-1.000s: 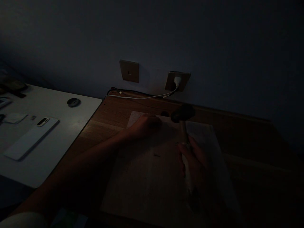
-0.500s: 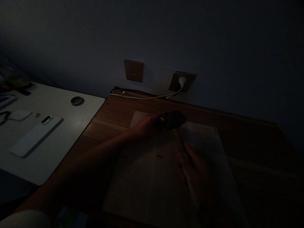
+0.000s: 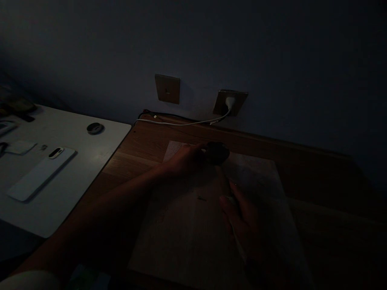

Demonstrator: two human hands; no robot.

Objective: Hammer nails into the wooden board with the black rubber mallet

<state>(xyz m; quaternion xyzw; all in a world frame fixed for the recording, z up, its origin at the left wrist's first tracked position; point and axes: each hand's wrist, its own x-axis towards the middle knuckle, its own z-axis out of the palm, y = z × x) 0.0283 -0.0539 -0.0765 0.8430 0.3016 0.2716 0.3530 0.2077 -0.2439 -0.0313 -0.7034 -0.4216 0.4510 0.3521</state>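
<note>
The light is very dim. My right hand (image 3: 242, 213) is closed round the wooden handle of a hammer (image 3: 218, 153), whose dark head is over the far part of a pale wooden board (image 3: 169, 241). My left hand (image 3: 186, 158) rests at the board's far edge, fingers drawn together right beside the hammer head. What those fingertips pinch, if anything, is hidden by the head and the dark. A small thin piece like a nail (image 3: 201, 198) lies on the board between my hands.
A brown wooden table (image 3: 136, 149) carries the board. To the left, a white table (image 3: 75, 177) holds a pale phone (image 3: 42, 175) and a small round dark object (image 3: 95, 128). Behind, a white cable (image 3: 181, 124) runs to a wall socket (image 3: 238, 102).
The view has shifted slightly, moving everything a little left in the picture. The hammer head has also moved slightly left, closer over my left fingers. Both hands keep their grip.
</note>
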